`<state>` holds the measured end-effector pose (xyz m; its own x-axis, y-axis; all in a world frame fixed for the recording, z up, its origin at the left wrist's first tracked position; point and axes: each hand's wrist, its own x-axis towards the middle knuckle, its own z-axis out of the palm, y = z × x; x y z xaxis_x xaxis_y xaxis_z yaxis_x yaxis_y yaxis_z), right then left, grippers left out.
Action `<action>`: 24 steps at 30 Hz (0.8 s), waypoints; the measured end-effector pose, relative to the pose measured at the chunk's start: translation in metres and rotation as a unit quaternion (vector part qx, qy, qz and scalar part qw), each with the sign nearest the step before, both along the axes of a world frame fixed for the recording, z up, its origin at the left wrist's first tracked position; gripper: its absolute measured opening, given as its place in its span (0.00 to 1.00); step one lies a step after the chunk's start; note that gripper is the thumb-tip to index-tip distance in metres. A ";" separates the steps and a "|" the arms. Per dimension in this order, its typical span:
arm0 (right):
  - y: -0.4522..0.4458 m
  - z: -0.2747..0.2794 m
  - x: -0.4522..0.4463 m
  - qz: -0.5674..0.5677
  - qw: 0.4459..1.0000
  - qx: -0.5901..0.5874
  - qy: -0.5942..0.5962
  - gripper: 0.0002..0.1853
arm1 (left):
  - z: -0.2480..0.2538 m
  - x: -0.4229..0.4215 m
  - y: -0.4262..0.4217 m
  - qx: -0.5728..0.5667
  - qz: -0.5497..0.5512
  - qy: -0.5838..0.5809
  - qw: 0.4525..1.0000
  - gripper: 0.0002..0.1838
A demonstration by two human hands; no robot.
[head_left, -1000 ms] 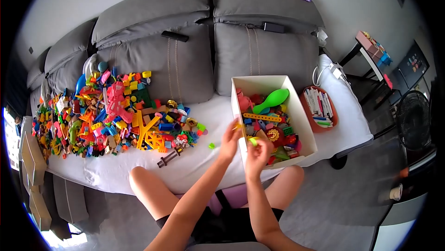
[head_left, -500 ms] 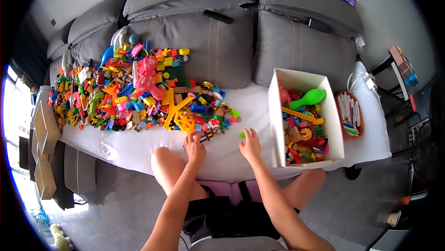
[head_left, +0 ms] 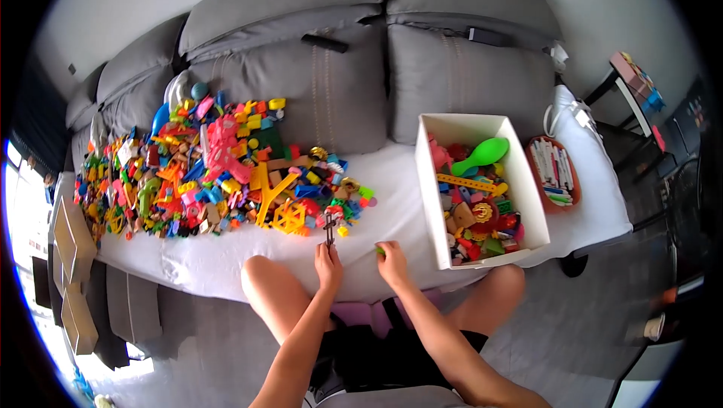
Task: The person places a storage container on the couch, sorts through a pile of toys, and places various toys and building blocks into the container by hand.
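My left hand (head_left: 328,266) is closed on the lower end of a dark brown toy piece (head_left: 330,229) that looks like a small fence or ladder, held upright at the near edge of the toy pile (head_left: 154,190). My right hand (head_left: 392,263) is closed around a small green toy piece (head_left: 380,251), mostly hidden by the fingers. A small yellow block (head_left: 343,232) lies just right of the brown piece. Yellow plastic toy parts (head_left: 289,219) lie to the left of it. Right of my right hand stands a white box (head_left: 432,212) of mixed toys.
A green spoon-shaped toy (head_left: 482,156) and a yellow strip (head_left: 465,182) lie on top in the box. An orange basket (head_left: 575,196) of markers stands right of it. Grey cushions (head_left: 331,99) line the sofa's back; a black remote (head_left: 325,43) rests on one.
My left hand has picked up the brown piece and raised it upright. My right hand has closed on the green piece and drawn back towards me. The camera view has shifted slightly.
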<state>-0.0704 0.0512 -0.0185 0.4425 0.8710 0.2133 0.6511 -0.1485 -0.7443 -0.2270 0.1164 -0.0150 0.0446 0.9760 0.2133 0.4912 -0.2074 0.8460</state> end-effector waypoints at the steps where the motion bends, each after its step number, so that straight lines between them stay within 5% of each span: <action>1: 0.000 0.019 0.001 0.002 1.000 0.030 0.005 0.11 | -0.011 0.012 0.002 -0.017 -0.011 -0.037 0.999 0.06; 5: -0.005 0.104 0.021 -0.025 0.986 0.167 -0.004 0.14 | 0.041 0.110 0.007 -0.171 -0.018 -0.418 0.892 0.13; 8: -0.020 0.156 0.043 -0.094 0.975 0.203 0.010 0.15 | 0.104 0.174 0.002 -0.215 -0.114 -0.413 0.877 0.18; 10: -0.031 0.166 0.064 -0.158 0.957 0.237 -0.052 0.16 | 0.134 0.200 -0.006 -0.283 -0.245 -0.446 0.813 0.22; 14: -0.036 0.163 0.072 -0.298 0.930 0.121 -0.180 0.33 | 0.140 0.201 -0.017 -0.148 -0.309 -0.308 0.887 0.21; 18: -0.008 0.142 0.041 -0.083 0.971 0.125 -0.184 0.29 | 0.067 0.142 0.002 -0.123 -0.176 -0.216 0.953 0.10; 24: 0.070 0.075 -0.028 0.148 0.987 -0.030 -0.063 0.24 | 0.030 0.019 0.056 0.063 -0.040 0.032 0.997 0.16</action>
